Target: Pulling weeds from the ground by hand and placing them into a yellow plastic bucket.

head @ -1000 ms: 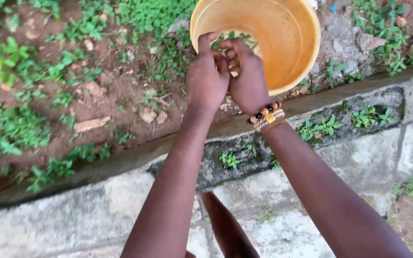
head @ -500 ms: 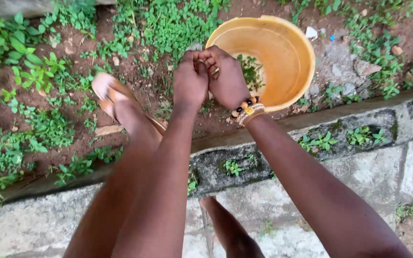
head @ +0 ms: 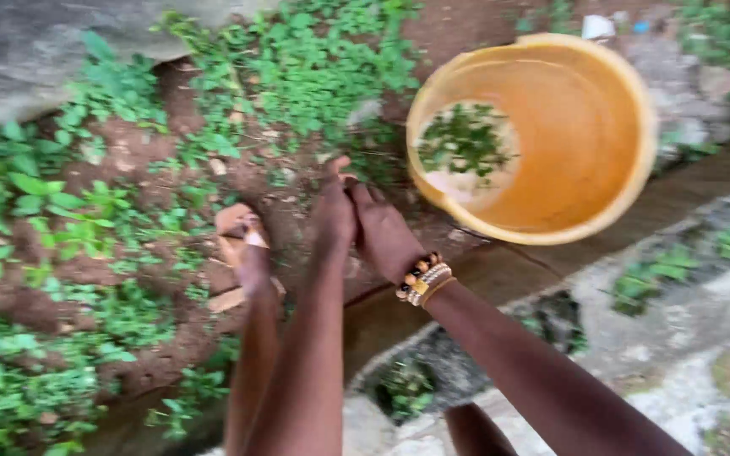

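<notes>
**A:** so what are the hands doing here?

**B:** both are pressed together, left hand (head: pixel 334 221) against right hand (head: pixel 386 236), palms touching, fingers pointing away from the person. Whether anything's pinched between them, can't tell, it's blurry. Neither looks clenched into a fist, more like flat and rubbing-style contact. The right wrist has a beaded bracelet (head: pixel 422 279) on it.

**A:** and the bucket?

**B:** yellow bucket (head: pixel 601 194) sits just up and to the right of the right hand, close but not touching. There's water with green leaves (head: pixel 465 139) floating in the bottom.

**A:** anything on the other side?

**B:** a foot in a sandal (head: pixel 242 245) just left of the left hand, on red soil with weeds (head: pixel 61 211).
</notes>
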